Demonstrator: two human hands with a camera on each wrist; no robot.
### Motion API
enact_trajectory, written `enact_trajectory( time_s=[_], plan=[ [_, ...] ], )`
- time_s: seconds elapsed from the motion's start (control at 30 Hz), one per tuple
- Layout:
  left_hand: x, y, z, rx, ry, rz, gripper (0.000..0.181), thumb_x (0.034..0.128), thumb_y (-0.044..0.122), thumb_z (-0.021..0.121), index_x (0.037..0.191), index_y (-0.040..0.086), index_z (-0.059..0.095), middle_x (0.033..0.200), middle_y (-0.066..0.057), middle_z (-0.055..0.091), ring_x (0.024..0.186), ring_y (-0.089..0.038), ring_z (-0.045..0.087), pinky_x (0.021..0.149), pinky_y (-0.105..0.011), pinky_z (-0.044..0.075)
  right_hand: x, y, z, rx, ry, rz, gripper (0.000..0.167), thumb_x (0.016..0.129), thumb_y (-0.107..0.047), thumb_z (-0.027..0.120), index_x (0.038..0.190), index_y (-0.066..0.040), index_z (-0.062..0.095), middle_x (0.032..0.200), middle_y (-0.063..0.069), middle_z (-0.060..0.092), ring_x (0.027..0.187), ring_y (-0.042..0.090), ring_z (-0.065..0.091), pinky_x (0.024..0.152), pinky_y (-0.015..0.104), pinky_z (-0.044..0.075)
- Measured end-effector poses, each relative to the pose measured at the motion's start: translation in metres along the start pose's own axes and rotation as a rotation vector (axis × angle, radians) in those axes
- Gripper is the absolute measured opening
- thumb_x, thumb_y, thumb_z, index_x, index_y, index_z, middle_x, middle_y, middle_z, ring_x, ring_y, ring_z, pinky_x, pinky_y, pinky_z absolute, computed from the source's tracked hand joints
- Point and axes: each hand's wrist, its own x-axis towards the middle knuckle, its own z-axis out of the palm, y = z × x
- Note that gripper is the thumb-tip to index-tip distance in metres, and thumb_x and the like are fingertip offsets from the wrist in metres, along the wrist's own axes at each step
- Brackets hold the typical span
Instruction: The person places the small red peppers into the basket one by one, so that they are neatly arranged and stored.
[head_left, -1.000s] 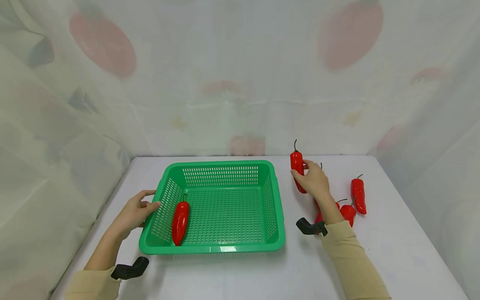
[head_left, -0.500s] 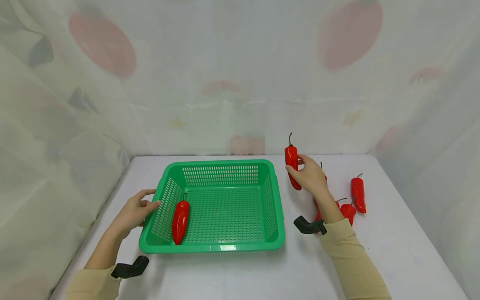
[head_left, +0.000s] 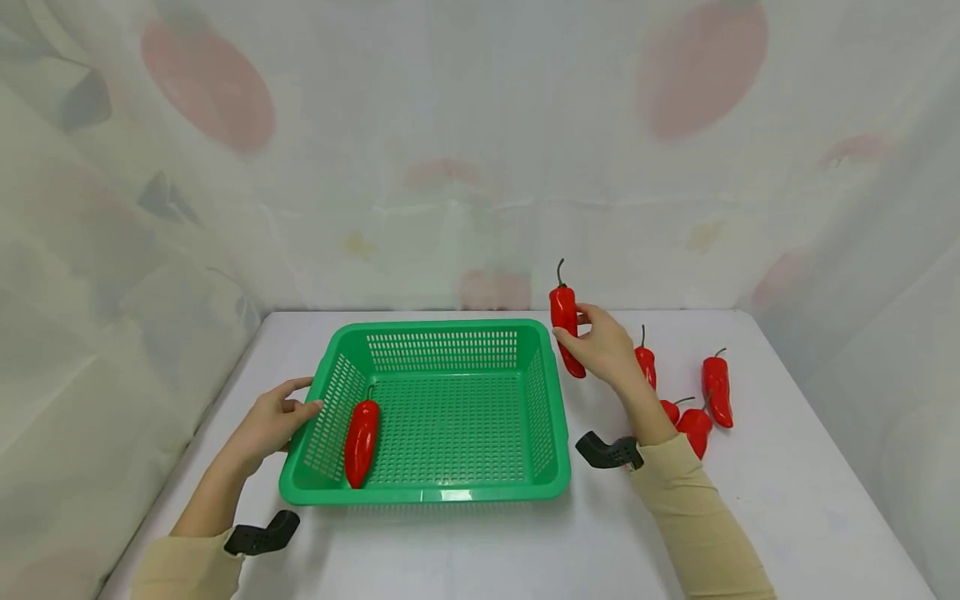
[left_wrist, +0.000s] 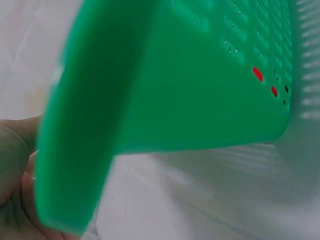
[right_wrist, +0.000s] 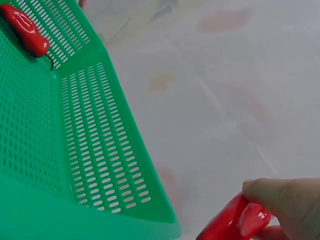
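Note:
My right hand (head_left: 604,348) grips a red chili pepper (head_left: 564,312) between thumb and fingers, stem up, just off the right rim of a green plastic basket (head_left: 423,497). In the right wrist view that held chili pepper (right_wrist: 231,220) appears low, partly covered by the thumb. My left hand (head_left: 268,423) grips the basket's left rim, thumb on top; its other fingers are partly hidden. Inside the basket, along its left wall, lies another red chili pepper (head_left: 362,443). Through the slots in the left wrist view, bits of red (left_wrist: 257,74) show.
Right of the basket, several more chili peppers lie on the white table (head_left: 780,500), among them one at the far right (head_left: 717,390) and one beside the forearm (head_left: 646,365). My right forearm partly covers the group. A patterned cloth (head_left: 480,167) hangs behind the table.
My right hand has moved left and slightly up with the chili pepper, closer to the basket. A chili pepper behind the wrist has come more into view. The left hand and basket stay put.

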Motion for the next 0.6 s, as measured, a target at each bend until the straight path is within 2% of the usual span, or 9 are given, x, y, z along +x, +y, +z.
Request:
enact_trajectory(
  time_s=[0.3, 0.6],
  plan=[
    [0.000, 0.001, -0.001, 0.002, -0.006, -0.002, 0.067, 0.0936, 0.031, 0.053, 0.143, 0.001, 0.020, 0.095, -0.020, 0.060, 0.069, -0.021, 0.064, 0.061, -0.038, 0.057, -0.001, -0.014, 0.008, 0.058, -0.079, -0.008, 0.064, 0.086, -0.037, 0.060, 0.137, -0.006, 0.038, 0.126, 0.015, 0.053, 0.098, 0.029, 0.058, 0.068, 0.038, 0.056],
    [0.000, 0.001, 0.000, 0.001, -0.005, -0.004, 0.067, 0.0935, 0.032, 0.053, 0.143, 0.001, 0.020, 0.094, -0.020, 0.060, 0.069, -0.021, 0.064, 0.061, -0.038, 0.057, 0.000, -0.026, 0.021, 0.139, -0.156, -0.010, 0.062, 0.086, -0.037, 0.061, 0.136, -0.007, 0.040, 0.123, 0.013, 0.054, 0.098, 0.028, 0.058, 0.068, 0.037, 0.056]
  ],
)
